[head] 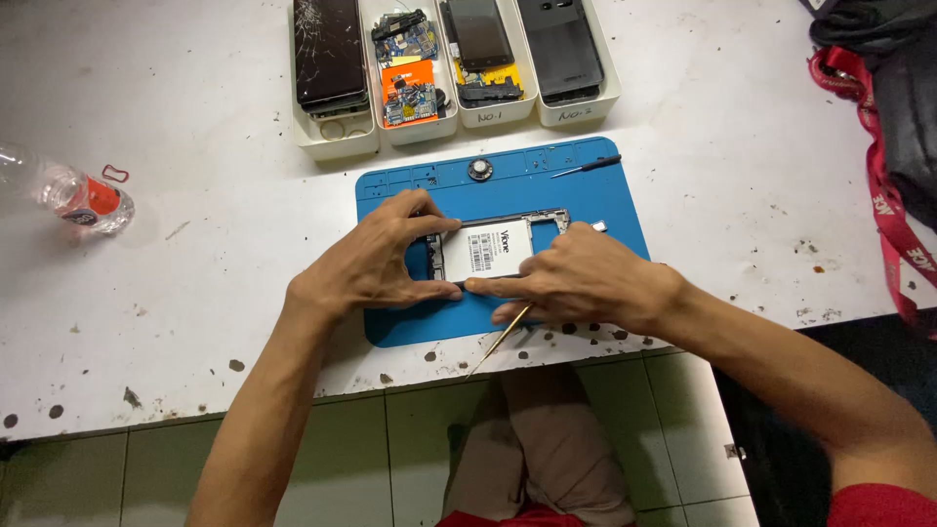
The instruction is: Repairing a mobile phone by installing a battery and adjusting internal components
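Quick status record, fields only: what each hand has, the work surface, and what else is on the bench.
left hand: grips the left end of the opened phone
right hand: presses on the phone's near edge, holds a thin pointed tool
surface: blue mat on white table
on mat: screwdriver, small round part
behind: white trays with phones and boards
far left: plastic bottle

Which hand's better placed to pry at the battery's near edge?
Likely right. The right hand holds the thin pry tool, index fingertip at the near edge of the battery. The left hand grips the opened phone, steadying it.
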